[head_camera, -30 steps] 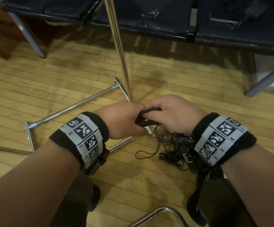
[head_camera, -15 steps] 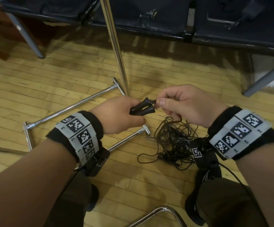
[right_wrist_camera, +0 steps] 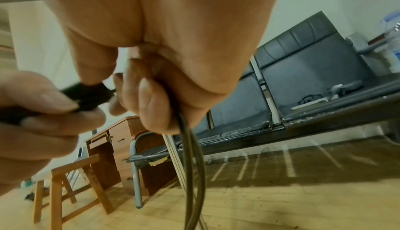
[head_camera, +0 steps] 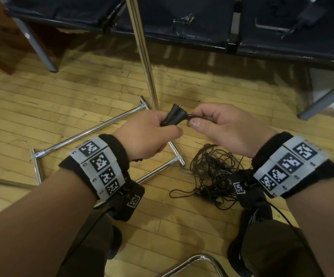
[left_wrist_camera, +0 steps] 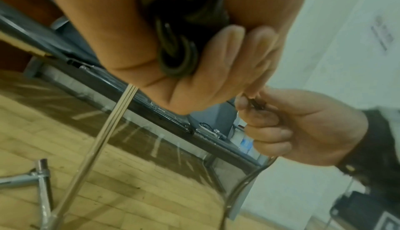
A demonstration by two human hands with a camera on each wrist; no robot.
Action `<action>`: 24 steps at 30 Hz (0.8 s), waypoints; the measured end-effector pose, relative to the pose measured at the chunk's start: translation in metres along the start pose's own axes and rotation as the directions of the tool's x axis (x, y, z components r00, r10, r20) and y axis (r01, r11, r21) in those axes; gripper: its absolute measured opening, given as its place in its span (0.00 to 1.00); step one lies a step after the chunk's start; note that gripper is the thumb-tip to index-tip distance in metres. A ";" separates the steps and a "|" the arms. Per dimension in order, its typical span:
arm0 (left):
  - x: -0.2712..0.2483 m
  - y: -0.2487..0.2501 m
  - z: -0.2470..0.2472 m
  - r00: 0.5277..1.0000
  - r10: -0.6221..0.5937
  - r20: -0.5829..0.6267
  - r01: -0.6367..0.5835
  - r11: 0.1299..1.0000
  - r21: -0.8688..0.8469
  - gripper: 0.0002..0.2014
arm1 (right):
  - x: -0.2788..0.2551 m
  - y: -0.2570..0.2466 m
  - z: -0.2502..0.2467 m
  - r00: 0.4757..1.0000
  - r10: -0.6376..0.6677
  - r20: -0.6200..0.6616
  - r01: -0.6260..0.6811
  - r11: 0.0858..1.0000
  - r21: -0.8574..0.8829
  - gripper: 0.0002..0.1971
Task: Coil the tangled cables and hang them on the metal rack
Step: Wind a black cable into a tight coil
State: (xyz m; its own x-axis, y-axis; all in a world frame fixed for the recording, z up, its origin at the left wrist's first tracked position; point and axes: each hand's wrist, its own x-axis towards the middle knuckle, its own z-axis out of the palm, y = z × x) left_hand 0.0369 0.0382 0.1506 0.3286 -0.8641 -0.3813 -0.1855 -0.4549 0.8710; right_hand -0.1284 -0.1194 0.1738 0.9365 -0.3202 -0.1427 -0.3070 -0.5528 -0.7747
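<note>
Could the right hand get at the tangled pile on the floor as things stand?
Probably not yet: the right hand pinches a cable end, left hand gripping the coil. The pile lies uncovered below it.

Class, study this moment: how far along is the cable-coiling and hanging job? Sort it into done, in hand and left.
Done: nothing visibly hangs on the metal rack, though only its pole and base show.
In hand: the left hand grips a small black coiled cable, while the right hand pinches its loose end.
Left: finish that coil, hang it, then sort the tangled cables on the floor.
</note>
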 end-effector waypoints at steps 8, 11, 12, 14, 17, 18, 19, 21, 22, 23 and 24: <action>0.006 0.003 0.003 0.970 -0.106 -0.217 0.217 0.777 0.591 0.11 | 0.002 -0.008 0.020 1.000 0.016 0.018 -0.007 0.910 -0.414 0.18; 0.005 0.007 0.009 0.977 -0.128 -0.172 0.213 0.672 0.710 0.11 | -0.001 -0.013 0.019 0.999 -0.027 0.031 0.034 0.958 -0.286 0.12; 0.004 0.008 0.012 0.981 -0.130 -0.144 0.194 0.644 0.740 0.12 | -0.002 -0.013 0.018 0.999 -0.032 0.022 0.037 0.969 -0.244 0.11; 0.002 0.010 0.020 0.987 -0.137 -0.079 0.147 0.607 0.781 0.12 | -0.004 -0.011 0.015 0.999 -0.038 -0.008 0.036 0.988 -0.153 0.08; -0.002 0.014 0.033 0.989 -0.138 0.056 0.038 0.600 0.799 0.08 | -0.005 -0.005 0.009 0.999 -0.036 -0.029 0.033 0.996 -0.078 0.06; -0.003 0.014 0.036 0.985 -0.127 0.113 -0.013 0.605 0.796 0.09 | -0.005 -0.002 0.008 0.999 -0.029 -0.027 0.027 0.997 -0.070 0.05; -0.004 0.015 0.039 0.980 -0.109 0.168 -0.066 0.616 0.785 0.09 | -0.005 0.001 0.007 1.000 -0.019 -0.023 0.017 0.998 -0.063 0.04; -0.006 0.018 0.042 0.968 -0.052 0.245 -0.152 0.658 0.737 0.10 | -0.004 0.006 0.006 1.000 0.008 -0.020 -0.008 0.999 -0.042 0.03; -0.007 0.019 0.042 0.964 -0.019 0.267 -0.181 0.689 0.702 0.10 | -0.004 0.008 0.005 1.000 0.021 -0.019 -0.021 1.000 -0.020 0.03; -0.008 0.020 0.043 0.959 0.013 0.281 -0.203 0.725 0.659 0.09 | -0.003 0.010 0.003 0.999 0.031 -0.017 -0.031 0.999 0.014 0.04; -0.008 0.021 0.043 0.957 0.044 0.288 -0.219 0.761 0.610 0.09 | -0.002 0.012 0.002 0.999 0.038 -0.010 -0.037 0.998 0.055 0.06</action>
State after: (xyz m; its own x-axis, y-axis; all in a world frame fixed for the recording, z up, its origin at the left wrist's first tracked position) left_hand -0.0098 0.0267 0.1586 0.0393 -0.9085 -0.4161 -0.7783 -0.2890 0.5574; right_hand -0.1341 -0.1237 0.1635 0.9226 -0.3483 -0.1656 -0.3317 -0.4973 -0.8017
